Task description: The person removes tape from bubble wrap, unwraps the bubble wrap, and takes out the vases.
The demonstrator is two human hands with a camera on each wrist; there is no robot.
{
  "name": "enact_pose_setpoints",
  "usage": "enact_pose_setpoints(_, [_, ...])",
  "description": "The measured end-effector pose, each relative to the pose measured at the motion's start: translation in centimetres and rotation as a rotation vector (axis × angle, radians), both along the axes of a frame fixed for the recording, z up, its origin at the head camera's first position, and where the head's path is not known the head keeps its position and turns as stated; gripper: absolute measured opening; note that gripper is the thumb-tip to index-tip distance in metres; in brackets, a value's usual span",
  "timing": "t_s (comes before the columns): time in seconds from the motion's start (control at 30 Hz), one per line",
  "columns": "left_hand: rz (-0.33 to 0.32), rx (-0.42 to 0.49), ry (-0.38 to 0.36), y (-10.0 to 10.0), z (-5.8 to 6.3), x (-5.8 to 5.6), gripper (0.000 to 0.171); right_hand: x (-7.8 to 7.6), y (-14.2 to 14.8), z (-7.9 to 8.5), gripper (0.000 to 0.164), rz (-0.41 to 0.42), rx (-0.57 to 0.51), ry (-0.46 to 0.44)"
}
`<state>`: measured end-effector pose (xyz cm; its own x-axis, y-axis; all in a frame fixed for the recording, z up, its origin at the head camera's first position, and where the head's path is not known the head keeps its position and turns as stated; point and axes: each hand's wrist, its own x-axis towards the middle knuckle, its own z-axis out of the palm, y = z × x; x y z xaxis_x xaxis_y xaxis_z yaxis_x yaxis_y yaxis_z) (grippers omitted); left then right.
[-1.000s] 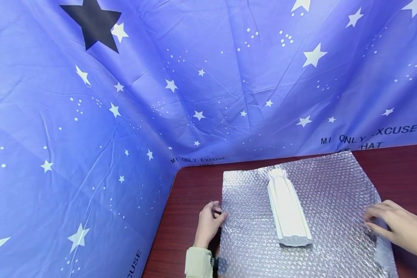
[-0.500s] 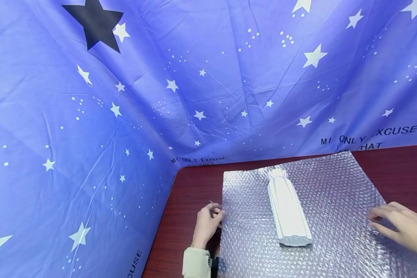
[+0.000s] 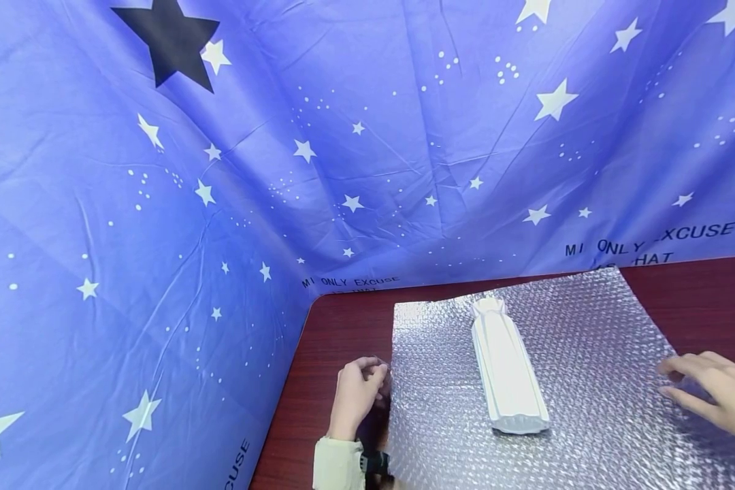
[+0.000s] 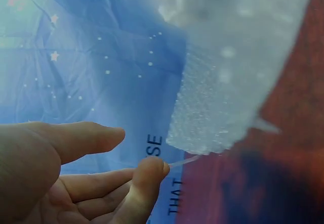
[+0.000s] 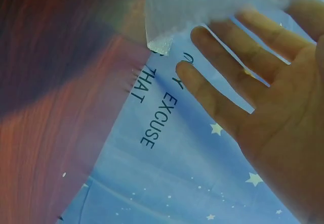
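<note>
A white faceted vase (image 3: 510,367) lies on its side on a sheet of bubble wrap (image 3: 441,408), its narrow neck toward the back. At the sheet's left edge is my left hand (image 3: 356,395); the left wrist view shows its thumb apart from the bent fingers, with nothing pinched between them. My right hand (image 3: 713,391) is over the sheet's right edge. Its fingers (image 5: 217,100) are spread and fairly straight in the right wrist view, near the blurred bubble wrap (image 5: 202,4); whether they touch it I cannot tell.
The sheet lies on a dark red wood-grain table (image 3: 327,340). A blue cloth with white stars (image 3: 429,170) hangs along the back and left side. A dark watch (image 3: 375,463) is on the left wrist, below a pale sleeve (image 3: 338,463).
My right hand has let go of the bubble wrap's right edge, which lies flatter, and has shifted right. My left hand has drawn slightly left, away from the sheet. The vase has stayed put.
</note>
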<state>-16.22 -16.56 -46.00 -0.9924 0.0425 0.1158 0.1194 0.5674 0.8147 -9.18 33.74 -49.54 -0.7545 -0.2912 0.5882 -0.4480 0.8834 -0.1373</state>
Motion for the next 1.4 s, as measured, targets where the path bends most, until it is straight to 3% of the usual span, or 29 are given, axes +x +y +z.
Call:
enact_pose_setpoints(0.23, [-0.001,-0.001,0.061,0.2,1.4,0.4,0.032,-0.1,-0.5,0.9,0.034,-0.033,0.014,-0.027])
enact_pose_setpoints(0.47, [0.007,-0.078,0.142,0.6,3.2,0.8,0.031,-0.4,-1.2,2.3,0.032,-0.015,0.024,-0.005])
enact_pose_setpoints(0.8, [-0.034,-0.017,0.160,1.7,4.5,0.9,0.030,0.1,-2.8,4.9,0.034,-0.042,0.051,-0.049])
enact_pose_setpoints(1.03, [-0.067,0.000,0.155,3.0,4.6,0.7,0.028,0.3,-3.7,6.2,0.036,-0.027,0.033,-0.020])
enact_pose_setpoints(1.13, [-0.080,0.010,0.155,3.7,4.6,0.7,0.026,0.3,-4.3,6.3,0.039,-0.026,0.033,-0.068])
enact_pose_setpoints(1.27, [-0.097,0.027,0.148,4.6,4.2,0.6,0.027,0.1,-5.3,6.3,0.043,-0.056,0.031,-0.221])
enact_pose_setpoints(1.4, [-0.113,0.043,0.117,5.6,3.4,0.5,0.030,-0.3,-6.2,6.1,0.044,-0.048,-0.011,-0.306])
